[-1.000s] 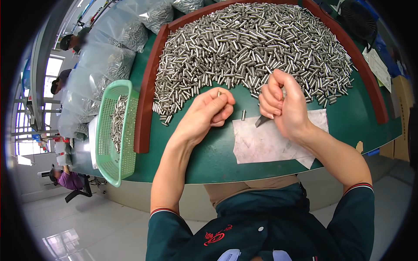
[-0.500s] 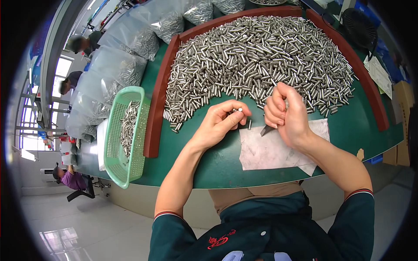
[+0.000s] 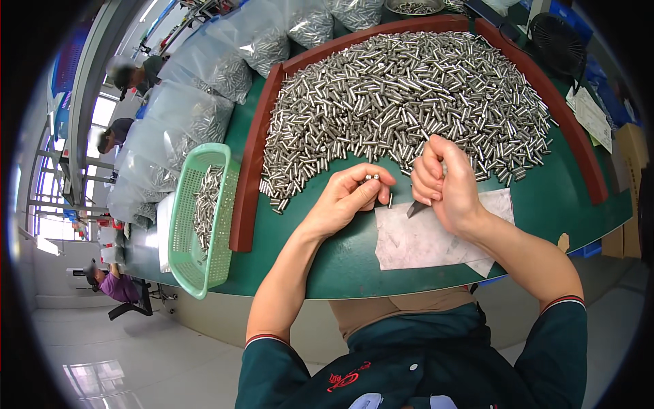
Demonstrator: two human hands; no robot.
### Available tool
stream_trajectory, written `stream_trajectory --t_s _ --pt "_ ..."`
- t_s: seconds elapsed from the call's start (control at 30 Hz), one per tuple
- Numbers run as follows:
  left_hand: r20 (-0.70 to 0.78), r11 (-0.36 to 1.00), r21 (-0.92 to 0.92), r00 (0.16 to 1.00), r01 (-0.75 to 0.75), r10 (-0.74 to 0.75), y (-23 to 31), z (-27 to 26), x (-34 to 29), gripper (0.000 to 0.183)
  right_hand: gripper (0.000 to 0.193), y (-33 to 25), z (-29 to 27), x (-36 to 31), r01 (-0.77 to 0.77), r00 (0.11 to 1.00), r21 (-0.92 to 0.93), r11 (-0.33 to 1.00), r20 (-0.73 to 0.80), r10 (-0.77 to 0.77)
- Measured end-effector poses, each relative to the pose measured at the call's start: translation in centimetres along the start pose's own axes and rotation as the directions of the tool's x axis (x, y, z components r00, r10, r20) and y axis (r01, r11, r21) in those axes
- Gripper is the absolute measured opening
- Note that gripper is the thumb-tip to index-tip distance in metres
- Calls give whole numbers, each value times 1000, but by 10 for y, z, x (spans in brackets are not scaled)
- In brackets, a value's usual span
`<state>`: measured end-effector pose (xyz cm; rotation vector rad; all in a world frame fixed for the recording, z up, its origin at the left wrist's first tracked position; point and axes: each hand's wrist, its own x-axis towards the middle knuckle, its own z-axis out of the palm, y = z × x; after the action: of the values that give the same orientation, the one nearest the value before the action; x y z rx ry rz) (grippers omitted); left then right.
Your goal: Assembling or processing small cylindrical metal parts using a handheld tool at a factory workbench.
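Short metal pins [image 3: 373, 177] are held in my left hand [image 3: 345, 199], its fingers curled and the thumb pressing on them. Two shiny round ends show by the thumb tip. One more pin [image 3: 390, 200] stands out below those fingers; whether they touch it I cannot tell. Closed in a fist, my right hand [image 3: 446, 180] grips a slim tool [image 3: 414, 208] whose dark, flat end sticks out under the little finger. A bit of metal shows beyond the thumb, at the pile's edge. Behind both hands spreads a large pile of metal pins [image 3: 409, 95].
Dark red rails [image 3: 246, 198] border the pile on the green table [image 3: 286, 238]. A white cloth [image 3: 422, 247] lies under my right hand. Left stands a green basket [image 3: 221, 262] holding pins, beside filled plastic bags [image 3: 194, 112]. A black fan [image 3: 558, 37] is far right; people work at left.
Two pin ends now show at my left thumb, where one showed before. My right hand stays nearly in place. The whole view has shifted slightly.
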<state>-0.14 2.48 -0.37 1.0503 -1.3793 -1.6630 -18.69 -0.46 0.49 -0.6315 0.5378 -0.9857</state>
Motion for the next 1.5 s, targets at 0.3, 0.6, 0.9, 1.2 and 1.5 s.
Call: stream_trajectory --t_s 0.3,0.6,0.9,1.2,1.5 --pt "125 993 -90 990 78 -66 9 10 -7 31 37 2 -2 1 0 1000 0 1000 2 0" --pt "39 933 -229 961 277 -275 23 19 -12 39 36 0 0 1 -14 1000 -28 1000 -9 13" --pt "59 974 -1 972 228 -227 19 25 -18 21 35 1 -2 1 -2 1000 0 1000 -5 2" --pt "27 883 456 990 111 -139 22 32 -16 13 34 2 -2 0 0 1000 -2 1000 -9 0" --pt "101 629 775 995 -65 -21 19 40 -23 20 35 0 -3 1 -21 999 0 1000 -24 21"
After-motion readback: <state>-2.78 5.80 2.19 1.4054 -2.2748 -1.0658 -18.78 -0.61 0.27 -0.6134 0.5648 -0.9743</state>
